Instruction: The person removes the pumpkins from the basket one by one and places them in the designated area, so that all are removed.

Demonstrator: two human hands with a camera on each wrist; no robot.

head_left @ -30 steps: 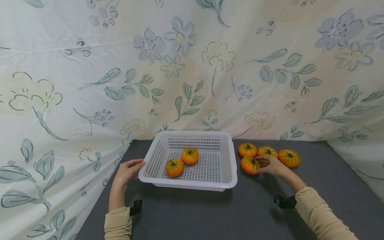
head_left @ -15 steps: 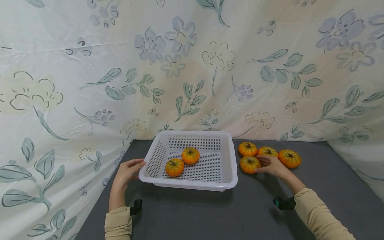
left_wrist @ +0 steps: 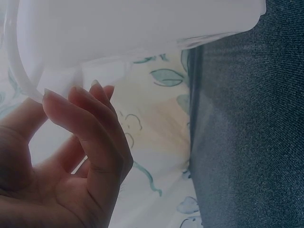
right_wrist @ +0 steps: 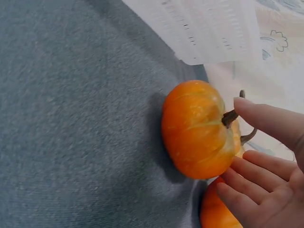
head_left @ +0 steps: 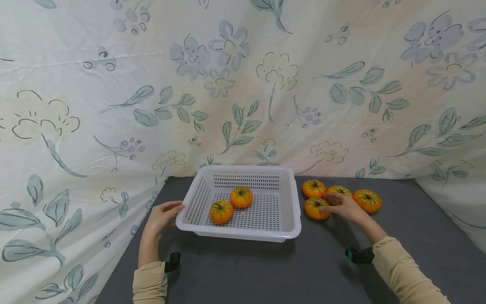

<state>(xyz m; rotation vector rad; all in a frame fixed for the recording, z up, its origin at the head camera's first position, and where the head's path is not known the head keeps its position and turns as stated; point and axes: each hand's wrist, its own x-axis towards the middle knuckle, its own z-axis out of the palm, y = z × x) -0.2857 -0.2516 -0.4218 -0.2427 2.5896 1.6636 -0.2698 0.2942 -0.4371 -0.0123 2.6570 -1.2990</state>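
Pale floral cloth [head_left: 212, 126] behind, dark grey table [head_left: 247, 274] beneath white perforated-plastic basket [head_left: 239, 233], pinched at left edge by left hand [head_left: 161, 217]. Right of basket: right hand [head_left: 343, 207], thumb and fingers apart, contact uncertain, beside squat, ribbed orange pumpkin [head_left: 314, 210]. Possible trouble: slipping from a stem-only hold, or matching neighbouring pumpkins [head_left: 367, 200] knocked by low fingertips.

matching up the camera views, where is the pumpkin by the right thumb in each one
Head: pumpkin right of centre, below mid-height, just right of the white basket.
Left wrist: not in it.
Right wrist: pumpkin slightly right of centre, left of the right hand.
Shared landmark: white basket, lower middle in head, along the top in both wrist views.
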